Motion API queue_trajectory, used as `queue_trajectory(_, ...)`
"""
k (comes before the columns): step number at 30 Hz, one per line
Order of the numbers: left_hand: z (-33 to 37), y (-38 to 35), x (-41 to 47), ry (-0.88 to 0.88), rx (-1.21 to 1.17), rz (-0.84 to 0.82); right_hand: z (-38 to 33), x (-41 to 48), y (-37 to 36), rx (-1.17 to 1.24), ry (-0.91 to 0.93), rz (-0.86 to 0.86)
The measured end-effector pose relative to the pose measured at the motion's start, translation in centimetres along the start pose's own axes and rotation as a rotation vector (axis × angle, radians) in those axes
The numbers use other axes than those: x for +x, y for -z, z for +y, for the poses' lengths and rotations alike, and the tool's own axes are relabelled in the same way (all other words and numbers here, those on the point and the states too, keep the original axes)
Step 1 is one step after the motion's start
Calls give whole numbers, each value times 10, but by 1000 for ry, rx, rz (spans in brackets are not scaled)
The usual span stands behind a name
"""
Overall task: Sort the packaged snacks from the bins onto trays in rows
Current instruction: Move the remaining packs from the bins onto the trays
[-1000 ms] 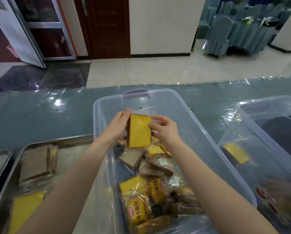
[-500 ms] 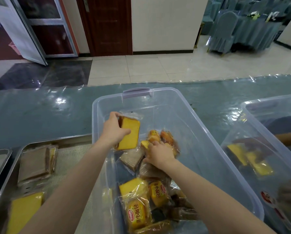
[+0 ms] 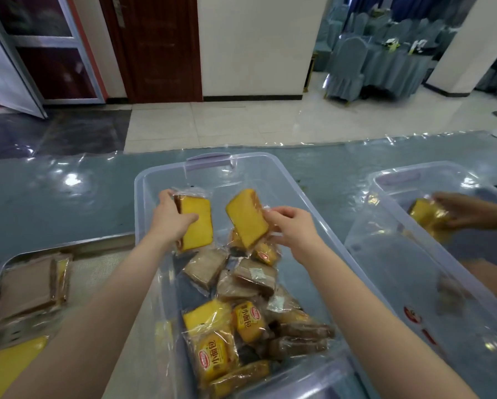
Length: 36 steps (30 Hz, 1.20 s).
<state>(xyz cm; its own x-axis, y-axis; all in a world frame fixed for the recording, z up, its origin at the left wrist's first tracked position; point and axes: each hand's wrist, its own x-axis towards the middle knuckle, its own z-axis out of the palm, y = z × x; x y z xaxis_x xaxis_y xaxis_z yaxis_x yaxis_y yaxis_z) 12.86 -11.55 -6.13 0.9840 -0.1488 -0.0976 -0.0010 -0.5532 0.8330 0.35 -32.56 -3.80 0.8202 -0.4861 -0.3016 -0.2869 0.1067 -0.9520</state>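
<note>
Bins: 2 clear plastic, i.e. centre bin (image 3: 270, 174) + right bin (image 3: 385, 254).
Trays: 1 metal tray (image 3: 68, 244) in view.
Hands: 3 — left hand (image 3: 169, 220), right hand (image 3: 296, 228), plus another person's hand (image 3: 466, 210) in the right bin.
Plain yellow cake slices held up: 2, one per hand: left slice (image 3: 197, 223), right slice (image 3: 246, 218).
Centre bin pile, approx. as packs overlap: 3 brown slices (image 3: 205, 267), 3 yellow printed packs (image 3: 214, 361) w/ red logo, 1 plain yellow slice (image 3: 207, 312), 2 dark long packs (image 3: 308, 331).
Right bin: 1 yellow pack (image 3: 426, 214) under the other person's hand.
On tray: 1 brown pack (image 3: 28, 286), 1 yellow tray pack (image 3: 11, 367) — poss. a 3rd beside the brown, can't tell.
</note>
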Motion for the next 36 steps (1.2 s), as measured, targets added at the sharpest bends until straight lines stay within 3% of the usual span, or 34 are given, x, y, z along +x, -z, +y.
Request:
queue_trajectory(4, 4, 1, -6, 43, -151, -88, 1, -20, -12, 282, -79, -144)
queue_trajectory(14, 19, 3, -20, 108, -448, -111, 6, -33, -18, 415, 3, -276)
queue_trajectory(20, 24, 14, -46, 86, -656, -109, -5, -43, -50, 108, 150, -196)
queue_trajectory(24, 18, 42, -72, -129, -607, -21, -16, -66, -91, -296, 493, -132)
queue_trajectory(26, 11, 68, -79, -161, -622, 59, -27, -82, -111, -353, 599, -125)
queue_trajectory(30, -19, 144, -92, -57, -763, 103, -41, -120, -165, -207, 532, -295)
queue_trajectory(33, -65, 196, -107, -66, -738, 61, -27, -147, -225, -360, 500, -399)
queue_trajectory(36, -127, 221, -123, 40, -763, 58, 14, -169, -284, -439, 421, -428)
